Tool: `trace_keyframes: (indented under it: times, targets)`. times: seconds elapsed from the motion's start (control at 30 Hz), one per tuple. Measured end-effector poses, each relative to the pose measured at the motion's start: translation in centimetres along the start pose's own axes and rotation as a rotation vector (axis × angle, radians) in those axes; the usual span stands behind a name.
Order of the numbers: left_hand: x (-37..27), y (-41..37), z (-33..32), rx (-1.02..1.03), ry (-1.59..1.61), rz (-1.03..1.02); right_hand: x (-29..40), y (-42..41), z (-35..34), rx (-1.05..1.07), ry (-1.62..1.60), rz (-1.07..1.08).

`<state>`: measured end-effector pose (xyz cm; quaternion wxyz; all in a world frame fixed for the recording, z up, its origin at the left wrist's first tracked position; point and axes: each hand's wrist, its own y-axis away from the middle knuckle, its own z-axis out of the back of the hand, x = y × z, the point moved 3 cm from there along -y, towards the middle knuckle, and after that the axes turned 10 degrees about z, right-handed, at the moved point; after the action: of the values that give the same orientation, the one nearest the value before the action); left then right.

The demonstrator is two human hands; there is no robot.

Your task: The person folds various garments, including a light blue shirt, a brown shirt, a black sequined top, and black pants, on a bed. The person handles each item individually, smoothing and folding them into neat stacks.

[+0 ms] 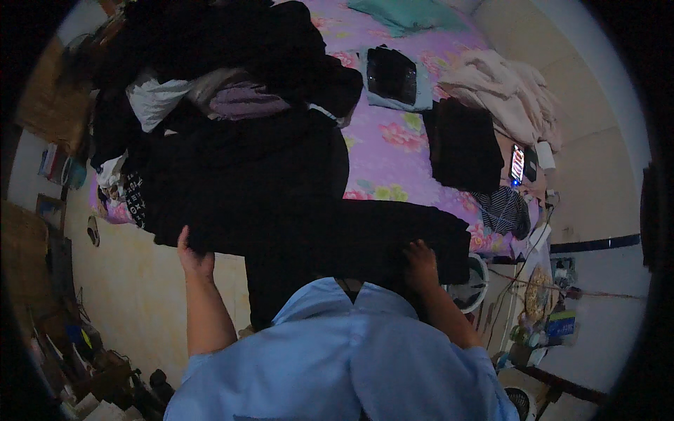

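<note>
A long black garment [337, 231] lies spread across the near edge of the bed, and part of it hangs down in front of me. My left hand [195, 258] grips its left part, thumb on top, with the other fingers hidden under the cloth. On the right part rests my right hand [421, 263], its fingers against the fabric; whether they pinch it is too dark to tell. The garment merges with a large dark pile of clothes [247, 158] beyond it, where a white cloth [157, 100] and a mauve cloth [247, 100] show.
On the floral bedsheet [389, 142] lie folded black clothes [466, 144], a dark folded item [392, 76] on a light blue cloth, and a crumpled pink blanket [500, 89]. A lit phone [517, 163] and striped cloth [503, 210] are at right. Below them stands a round bucket [474, 284] near cables.
</note>
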<state>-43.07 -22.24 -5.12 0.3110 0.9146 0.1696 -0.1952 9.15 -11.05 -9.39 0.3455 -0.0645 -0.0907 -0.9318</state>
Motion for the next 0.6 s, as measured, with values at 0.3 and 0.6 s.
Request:
trace_keyframes:
  times: [0.3,0.6]
  targets:
    - [1.5,11.7,-13.6,0.598,-0.259,-0.139,15.5,-11.4,10.0,-0.228,-0.853,0.407]
    - [10.3,12.0,-16.9,0.77,-1.218,-0.446,21.8,-19.3,4.3,-0.311,-0.901,0.347]
